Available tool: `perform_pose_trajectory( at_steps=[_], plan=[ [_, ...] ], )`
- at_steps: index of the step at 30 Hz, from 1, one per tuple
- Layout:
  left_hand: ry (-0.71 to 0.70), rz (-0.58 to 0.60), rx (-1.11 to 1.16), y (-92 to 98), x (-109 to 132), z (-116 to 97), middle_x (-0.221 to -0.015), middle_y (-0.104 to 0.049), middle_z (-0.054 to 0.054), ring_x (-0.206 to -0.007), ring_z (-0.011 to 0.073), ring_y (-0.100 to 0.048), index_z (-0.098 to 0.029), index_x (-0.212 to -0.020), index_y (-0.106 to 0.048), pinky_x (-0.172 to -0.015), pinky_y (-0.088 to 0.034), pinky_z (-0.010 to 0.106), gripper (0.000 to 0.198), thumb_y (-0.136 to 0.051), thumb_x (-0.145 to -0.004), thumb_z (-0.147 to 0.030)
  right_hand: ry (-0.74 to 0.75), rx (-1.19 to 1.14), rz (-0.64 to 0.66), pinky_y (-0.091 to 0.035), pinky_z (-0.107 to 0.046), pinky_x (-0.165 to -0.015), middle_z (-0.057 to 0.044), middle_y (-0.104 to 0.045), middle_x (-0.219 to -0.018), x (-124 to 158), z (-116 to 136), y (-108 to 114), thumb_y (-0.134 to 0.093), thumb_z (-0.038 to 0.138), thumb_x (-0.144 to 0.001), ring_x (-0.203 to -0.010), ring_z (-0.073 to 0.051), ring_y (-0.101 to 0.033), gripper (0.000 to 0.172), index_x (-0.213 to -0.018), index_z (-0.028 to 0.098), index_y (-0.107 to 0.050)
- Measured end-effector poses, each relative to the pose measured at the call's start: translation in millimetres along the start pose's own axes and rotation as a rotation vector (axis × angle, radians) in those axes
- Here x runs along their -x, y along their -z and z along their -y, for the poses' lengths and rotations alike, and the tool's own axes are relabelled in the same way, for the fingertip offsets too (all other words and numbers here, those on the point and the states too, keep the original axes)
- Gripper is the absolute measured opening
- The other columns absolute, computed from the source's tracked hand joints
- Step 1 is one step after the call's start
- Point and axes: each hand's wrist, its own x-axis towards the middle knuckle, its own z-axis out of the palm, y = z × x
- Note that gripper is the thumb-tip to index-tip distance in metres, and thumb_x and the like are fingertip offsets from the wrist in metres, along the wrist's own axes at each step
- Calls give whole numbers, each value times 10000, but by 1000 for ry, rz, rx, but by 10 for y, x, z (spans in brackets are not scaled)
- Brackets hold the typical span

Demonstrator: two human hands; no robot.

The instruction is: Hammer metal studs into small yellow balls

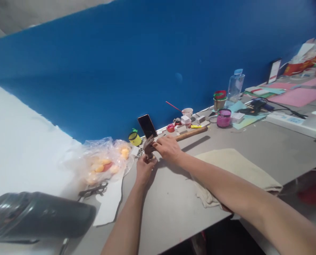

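Note:
A claw hammer (192, 134) with a wooden handle is held in my right hand (168, 146). My fingers close round it near its metal head, and the handle points off to the right over the table. Directly under the hammer head, my left hand (145, 169) is closed with fingertips drawn together. What those fingertips hold, if anything, is too small and covered to make out. A little pile of small metal pieces (140, 152) lies just beyond my left hand. Behind the hammer a dark phone (147, 126) leans upright.
Left of my hands are a plastic bag of orange-yellow items (102, 164), white paper (108, 203) and a dark chair back (41, 216). A folded cream cloth (232, 164) lies beneath my right forearm. Cups, a clear bottle (235, 86) and a power strip (293, 122) stand farther right.

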Motion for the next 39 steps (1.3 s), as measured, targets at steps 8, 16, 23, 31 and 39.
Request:
perform_pose_trajectory(
  at_steps=[8,16,23,31,39],
  plan=[
    [72,-30,139,20,51,-40,-803,-701,-5,-547,98,-546,-195,-1041,-675,-514,-442,224,444,-726,-602,-228,-359,-11,229,-407,-362,-843,-173,-660,-1206,-49,-205,204,-623,297,-1001,-1121,-302,-576,266,-1217,163,-704],
    [79,-115,175,82,-39,41,-591,-528,-43,-468,103,-435,-202,-773,-602,-463,-336,233,257,-682,-724,-441,-405,-181,593,-479,-341,-833,-119,-727,-1227,44,-232,8,-646,292,-941,-1119,-288,-661,310,-1234,220,-717],
    [-43,-397,-326,436,-203,-15,-700,-705,52,-735,235,-655,-193,-721,-698,-715,-491,324,162,-661,-759,-347,-338,-22,482,-493,-396,-903,-200,-685,-1297,65,-131,-23,-736,199,-875,-1216,-342,-610,327,-1199,158,-748],
    [-200,-62,-1066,468,-616,-120,-1083,-760,138,-1029,303,-679,-206,-936,-803,-835,-486,338,254,-555,-887,-230,-329,-81,486,-512,-350,-830,-176,-722,-1249,86,-155,-74,-766,194,-838,-1157,-315,-651,406,-1241,158,-728],
    [-150,118,-1159,406,-853,-228,-725,-682,95,-785,255,-656,-199,-625,-700,-693,-414,290,203,-597,-796,-158,-314,-88,507,-529,-363,-850,-177,-713,-1266,65,-161,-74,-737,164,-835,-1169,-312,-656,433,-1267,132,-708]
  ],
)
